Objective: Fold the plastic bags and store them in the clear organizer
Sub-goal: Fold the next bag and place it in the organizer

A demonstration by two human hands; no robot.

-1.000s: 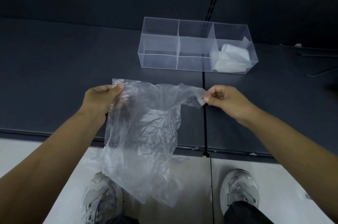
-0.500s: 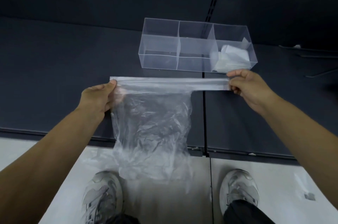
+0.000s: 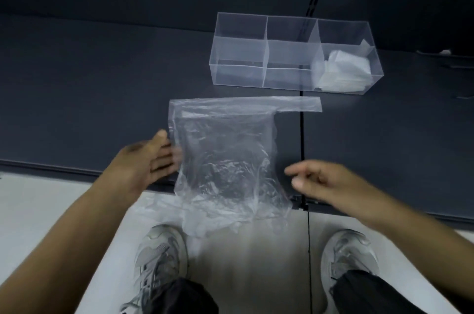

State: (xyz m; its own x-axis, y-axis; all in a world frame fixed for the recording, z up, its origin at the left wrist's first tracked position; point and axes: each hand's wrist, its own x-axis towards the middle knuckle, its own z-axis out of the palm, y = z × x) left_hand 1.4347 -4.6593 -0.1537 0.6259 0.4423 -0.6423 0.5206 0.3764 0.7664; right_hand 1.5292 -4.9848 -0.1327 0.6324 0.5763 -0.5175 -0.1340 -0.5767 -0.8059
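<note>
A clear plastic bag lies spread on the dark table, its lower end hanging over the near edge and one handle strip stretched out to the right. My left hand is open at the bag's left edge, fingers straight and touching it. My right hand hovers open just right of the bag, holding nothing. The clear organizer stands behind the bag with three compartments. Folded plastic bags fill its right compartment; the other two hold nothing.
The table's near edge runs just under my hands, with pale floor and my two grey shoes below. A seam splits the table top right of the bag. A dark wall rises behind the organizer.
Both hands let go of the bag's stretched top edge. The bag now lies flat on the table, and my hands have dropped back to its sides.
</note>
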